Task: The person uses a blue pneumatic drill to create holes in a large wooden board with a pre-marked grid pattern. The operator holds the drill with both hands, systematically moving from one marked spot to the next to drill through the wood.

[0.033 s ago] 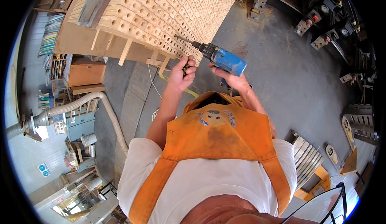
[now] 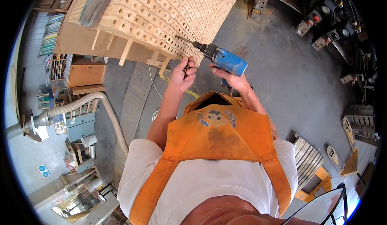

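My right hand (image 2: 231,76) is wrapped round the grip of a blue cordless drill (image 2: 229,61) with a black chuck. The drill's long bit (image 2: 184,39) points left and reaches the face of the stacked pale wooden blocks (image 2: 161,19), which are bored with rows of round holes. Whether its tip sits inside a hole cannot be made out. Just below the bit, my left hand (image 2: 183,73) is closed, palm up, round some small dark, brass-coloured pieces (image 2: 186,69). Their exact kind is too small to tell. The left fingertips are close to the lower edge of the stack.
Wooden sticks (image 2: 126,52) jut out from under the stack. A ribbed hose (image 2: 111,110) curves down at left, beside a wooden cabinet (image 2: 86,73). A cable (image 2: 153,79) lies on the grey floor. Dark machinery (image 2: 318,23) stands at far right, with stacked slats (image 2: 308,156) nearer.
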`<action>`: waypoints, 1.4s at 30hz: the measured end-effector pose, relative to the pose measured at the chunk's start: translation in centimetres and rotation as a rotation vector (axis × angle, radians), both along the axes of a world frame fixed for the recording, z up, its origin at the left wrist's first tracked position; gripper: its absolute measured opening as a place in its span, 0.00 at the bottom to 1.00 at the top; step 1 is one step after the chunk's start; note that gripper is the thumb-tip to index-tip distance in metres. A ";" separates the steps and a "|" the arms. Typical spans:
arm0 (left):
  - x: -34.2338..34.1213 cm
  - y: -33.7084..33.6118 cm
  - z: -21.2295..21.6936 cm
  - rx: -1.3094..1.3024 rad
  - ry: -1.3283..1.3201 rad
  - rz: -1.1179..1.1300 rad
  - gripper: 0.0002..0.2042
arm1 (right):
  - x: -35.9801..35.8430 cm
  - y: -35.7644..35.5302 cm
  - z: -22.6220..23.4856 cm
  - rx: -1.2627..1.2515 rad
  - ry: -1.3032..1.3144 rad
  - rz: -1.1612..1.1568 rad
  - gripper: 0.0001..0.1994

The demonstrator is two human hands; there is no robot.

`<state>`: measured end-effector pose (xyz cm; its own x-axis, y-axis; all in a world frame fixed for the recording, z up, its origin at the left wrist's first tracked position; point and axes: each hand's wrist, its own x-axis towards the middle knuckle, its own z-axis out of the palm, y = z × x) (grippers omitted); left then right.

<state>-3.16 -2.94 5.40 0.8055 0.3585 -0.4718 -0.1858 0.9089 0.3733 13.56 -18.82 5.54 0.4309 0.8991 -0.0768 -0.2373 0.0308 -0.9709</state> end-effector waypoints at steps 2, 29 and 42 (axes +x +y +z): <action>-0.4 0.0 -0.5 0.022 -0.001 0.004 0.11 | 0.0 0.1 -0.1 -0.005 0.015 0.004 0.12; 1.6 2.4 3.6 0.435 0.165 0.085 0.10 | 3.2 -4.0 -0.7 0.066 0.171 0.105 0.14; 3.8 1.1 5.8 0.585 0.292 0.130 0.10 | 3.2 -4.0 -1.1 0.116 0.179 0.112 0.13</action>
<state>0.68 -1.86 11.17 0.6070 0.7075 -0.3620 -0.0971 0.5180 0.8498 16.80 -22.84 4.40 0.3165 0.9479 -0.0366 -0.4135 0.1031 -0.9046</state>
